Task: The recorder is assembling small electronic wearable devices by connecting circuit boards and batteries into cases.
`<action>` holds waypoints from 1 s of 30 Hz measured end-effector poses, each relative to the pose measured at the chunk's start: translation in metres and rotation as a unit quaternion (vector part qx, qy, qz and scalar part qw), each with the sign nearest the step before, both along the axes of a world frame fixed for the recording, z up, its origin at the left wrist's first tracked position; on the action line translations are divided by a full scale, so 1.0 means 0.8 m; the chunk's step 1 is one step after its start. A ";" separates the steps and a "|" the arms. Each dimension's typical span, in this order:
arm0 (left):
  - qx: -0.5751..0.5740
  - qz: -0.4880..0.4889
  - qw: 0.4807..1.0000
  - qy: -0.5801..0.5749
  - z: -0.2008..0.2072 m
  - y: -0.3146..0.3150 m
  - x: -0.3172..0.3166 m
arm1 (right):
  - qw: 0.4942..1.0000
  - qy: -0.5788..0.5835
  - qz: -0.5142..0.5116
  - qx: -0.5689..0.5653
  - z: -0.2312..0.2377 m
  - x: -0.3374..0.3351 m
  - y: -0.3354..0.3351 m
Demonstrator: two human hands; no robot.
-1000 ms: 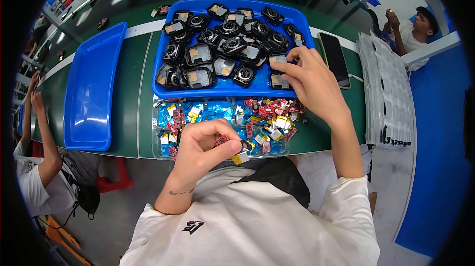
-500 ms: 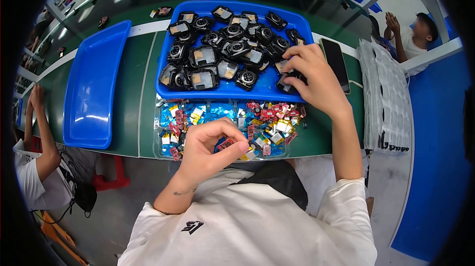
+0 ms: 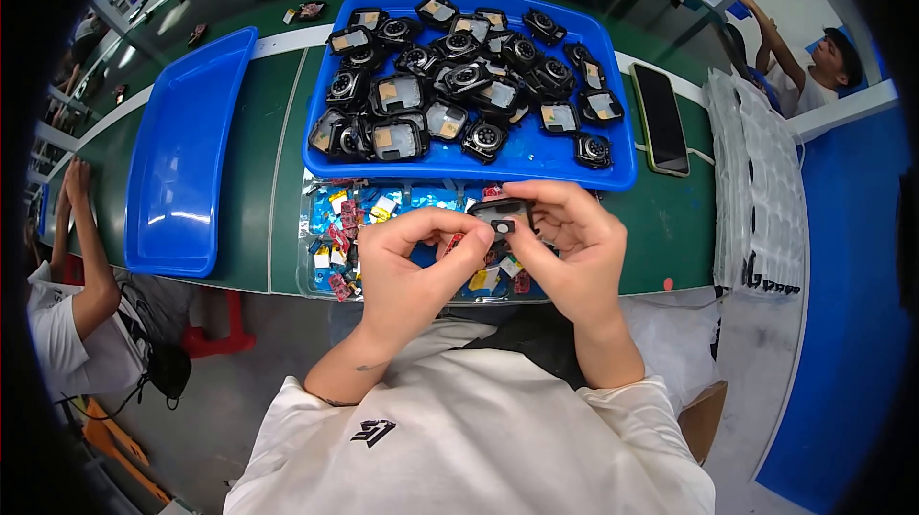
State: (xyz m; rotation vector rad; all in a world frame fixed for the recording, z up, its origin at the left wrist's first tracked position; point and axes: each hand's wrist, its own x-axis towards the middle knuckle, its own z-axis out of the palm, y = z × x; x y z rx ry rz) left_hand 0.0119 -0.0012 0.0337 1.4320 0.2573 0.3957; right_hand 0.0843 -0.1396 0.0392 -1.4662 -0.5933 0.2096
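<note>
Over the tray of small parts, my right hand (image 3: pixel 579 252) grips a black smartwatch case (image 3: pixel 517 212), its thumb and fingers at the rim. Beside it, my left hand (image 3: pixel 412 257) has thumb and forefinger pinched together at the case's left edge; what lies between those tips is too small to make out. A small dark piece with a pale round dot (image 3: pixel 503 226) shows between the two thumbs. Farther off, a blue tray (image 3: pixel 402 170) holds many similar black watch cases (image 3: pixel 397 94). Below my hands is a clear plastic tray (image 3: pixel 304 257) of small red, yellow and white parts (image 3: pixel 340 228).
An empty-looking blue tray (image 3: pixel 177 170) lies at the left on the green table (image 3: pixel 254 228). A phone (image 3: pixel 659 123) with a cable lies right of the full tray, near stacked white plastic trays (image 3: pixel 751 190). People sit at the left (image 3: pixel 81 295) and far right (image 3: pixel 823 75).
My right hand has come from the blue tray to my left hand, bringing a watch case. My left hand stays pinched in nearly the same place. The person at the right has raised an arm.
</note>
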 end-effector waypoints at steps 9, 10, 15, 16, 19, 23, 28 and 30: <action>0.019 0.021 1.000 0.008 -0.009 -0.001 0.002 | 0.999 -0.036 -0.016 -0.025 -0.004 -0.011 0.000; 0.015 0.018 1.000 0.009 -0.008 -0.001 0.001 | 0.999 -0.039 -0.017 -0.025 -0.003 -0.012 0.000; 0.031 0.020 0.999 0.012 -0.006 0.001 0.002 | 0.996 -0.078 -0.033 -0.040 -0.003 -0.012 0.002; 0.034 0.020 0.999 0.018 -0.005 0.002 0.002 | 0.996 -0.078 -0.032 -0.040 -0.004 -0.012 0.002; 0.033 0.021 0.999 0.024 -0.006 -0.001 0.002 | 0.996 -0.072 -0.045 -0.035 -0.008 -0.012 0.003; 0.133 0.026 0.991 -0.012 -0.006 -0.003 0.002 | 0.990 -0.116 -0.078 -0.009 -0.017 -0.011 0.003; 0.056 0.030 0.998 -0.014 -0.013 -0.003 -0.007 | 0.989 -0.101 -0.108 0.013 -0.015 -0.007 -0.003; 0.062 0.025 0.998 -0.012 -0.011 0.000 -0.009 | 0.995 0.020 -0.076 0.065 -0.012 -0.005 -0.005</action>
